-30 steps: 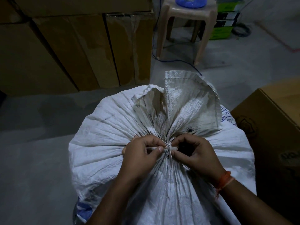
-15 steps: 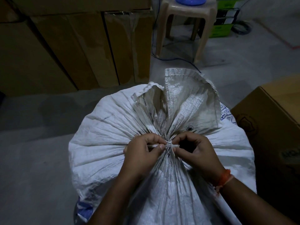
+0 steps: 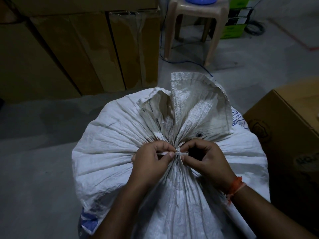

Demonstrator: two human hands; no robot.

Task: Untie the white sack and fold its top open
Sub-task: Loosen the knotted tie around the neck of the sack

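Woven white sack looks soft, heavy; I keep left hand and right hand pinching its slippery tie.

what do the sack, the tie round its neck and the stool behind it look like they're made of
Sack: probably woven plastic, matte white, with a fine weave grain and stiff creases. Tie: seemingly a thin flat white plastic strip, pinched by the left hand and right hand. Stool: looks like moulded beige plastic, smooth and seamless.
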